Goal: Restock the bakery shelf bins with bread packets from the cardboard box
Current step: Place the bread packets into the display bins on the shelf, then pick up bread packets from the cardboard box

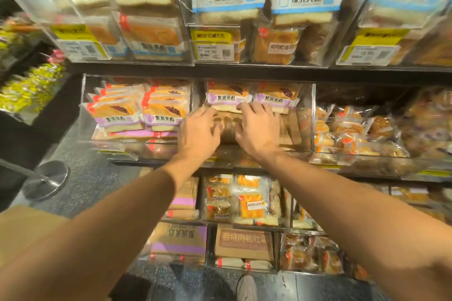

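Shelving (244, 69) w/ clear acrylic bins spans the view, three tiers visible. Mid-tier centre bin (307, 115): two purple-label bread packets (230, 98) upright at rear; brown-wrapped packets (228, 129) in front. Bin to its left holds stacked purple-label packets (117, 115); bin to its right holds small pastry packs (342, 129). Cardboard box (24, 230) at lower left, partly behind left forearm. Left hand (197, 133) and right hand (256, 129) both reach into centre bin, fingers curled over brown-wrapped packets; firm grip vs. resting: cannot tell.
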`<control>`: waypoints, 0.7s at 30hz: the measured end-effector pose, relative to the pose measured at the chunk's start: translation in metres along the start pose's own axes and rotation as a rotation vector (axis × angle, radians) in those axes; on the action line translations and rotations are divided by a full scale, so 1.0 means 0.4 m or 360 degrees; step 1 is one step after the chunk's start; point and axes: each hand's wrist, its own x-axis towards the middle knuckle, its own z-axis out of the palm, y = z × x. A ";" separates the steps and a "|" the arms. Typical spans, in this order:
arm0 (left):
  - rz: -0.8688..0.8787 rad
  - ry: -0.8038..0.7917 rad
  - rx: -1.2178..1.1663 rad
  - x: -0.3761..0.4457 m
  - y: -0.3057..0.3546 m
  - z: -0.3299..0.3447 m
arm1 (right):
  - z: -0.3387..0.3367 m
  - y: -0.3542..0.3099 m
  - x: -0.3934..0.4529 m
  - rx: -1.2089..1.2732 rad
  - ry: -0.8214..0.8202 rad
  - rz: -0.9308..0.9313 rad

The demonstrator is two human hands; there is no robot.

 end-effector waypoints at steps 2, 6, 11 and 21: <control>0.0011 0.0095 0.0006 -0.059 -0.057 -0.033 | 0.016 -0.056 -0.035 0.0014 0.0075 -0.0134; -0.0062 0.0250 0.0119 -0.222 -0.204 -0.113 | 0.070 -0.213 -0.142 0.0087 0.0127 -0.0410; -0.0497 0.0154 0.0231 -0.540 -0.396 -0.245 | 0.160 -0.474 -0.350 0.0110 -0.0085 -0.0701; -0.1354 -0.0183 0.0186 -1.307 -0.689 -0.496 | 0.331 -0.950 -0.927 0.0072 -0.0783 -0.1076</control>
